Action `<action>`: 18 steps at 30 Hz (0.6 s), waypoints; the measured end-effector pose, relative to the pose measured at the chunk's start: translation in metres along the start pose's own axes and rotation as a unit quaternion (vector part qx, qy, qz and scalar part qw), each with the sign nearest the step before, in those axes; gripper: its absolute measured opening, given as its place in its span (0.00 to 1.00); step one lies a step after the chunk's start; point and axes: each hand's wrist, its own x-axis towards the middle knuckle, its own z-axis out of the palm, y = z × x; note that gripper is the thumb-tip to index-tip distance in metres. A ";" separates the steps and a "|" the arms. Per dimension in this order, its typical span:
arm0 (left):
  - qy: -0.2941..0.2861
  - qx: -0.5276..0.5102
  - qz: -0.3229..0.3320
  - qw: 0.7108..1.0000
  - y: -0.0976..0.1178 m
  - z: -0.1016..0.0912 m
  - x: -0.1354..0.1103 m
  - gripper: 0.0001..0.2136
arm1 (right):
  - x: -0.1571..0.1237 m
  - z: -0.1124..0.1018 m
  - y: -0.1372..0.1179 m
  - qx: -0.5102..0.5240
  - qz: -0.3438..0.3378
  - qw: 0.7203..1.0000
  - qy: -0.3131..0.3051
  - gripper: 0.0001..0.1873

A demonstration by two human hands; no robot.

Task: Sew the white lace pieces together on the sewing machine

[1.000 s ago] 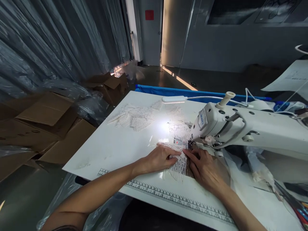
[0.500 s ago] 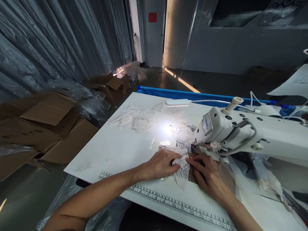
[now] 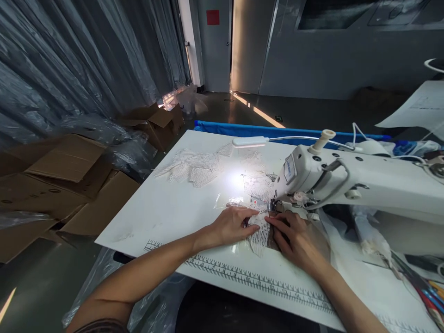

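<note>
A piece of white lace (image 3: 259, 238) lies in front of the needle of a white sewing machine (image 3: 333, 171). My left hand (image 3: 234, 225) rests on the lace's left side, its thumb and forefinger stretched out and apart over it. From the right, my right hand (image 3: 293, 234) reaches the lace's right edge with extended fingers, the forefinger touching it just below the presser foot (image 3: 273, 206). More lace (image 3: 258, 185) lies behind the foot, and further lace pieces (image 3: 199, 167) are spread at the table's far left.
A lit lamp (image 3: 250, 141) on a bendable neck hangs over the white table (image 3: 166, 210). A printed ruler (image 3: 248, 279) runs along the front edge. Cardboard boxes (image 3: 79, 159) stand on the floor at left. Pens or tools (image 3: 428, 293) lie at the right edge.
The view has shifted slightly, so the table and machine sit a little higher and further left. Both hands stay on the lace with almost the same pose.
</note>
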 end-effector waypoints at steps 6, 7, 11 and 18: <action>0.004 -0.051 -0.040 0.998 -0.001 -0.001 0.003 0.23 | -0.001 0.004 0.003 -0.001 -0.009 1.000 0.017 0.19; 0.004 -0.061 -0.047 0.997 0.000 -0.002 0.003 0.24 | -0.001 0.004 0.003 -0.003 -0.008 1.000 0.019 0.19; -0.005 -0.070 -0.057 0.996 0.004 -0.004 0.002 0.21 | -0.002 0.006 0.003 -0.010 -0.001 1.000 0.026 0.19; 0.018 -0.019 -0.054 0.998 0.013 -0.003 0.000 0.16 | 0.001 -0.001 0.003 0.115 0.053 0.990 0.065 0.17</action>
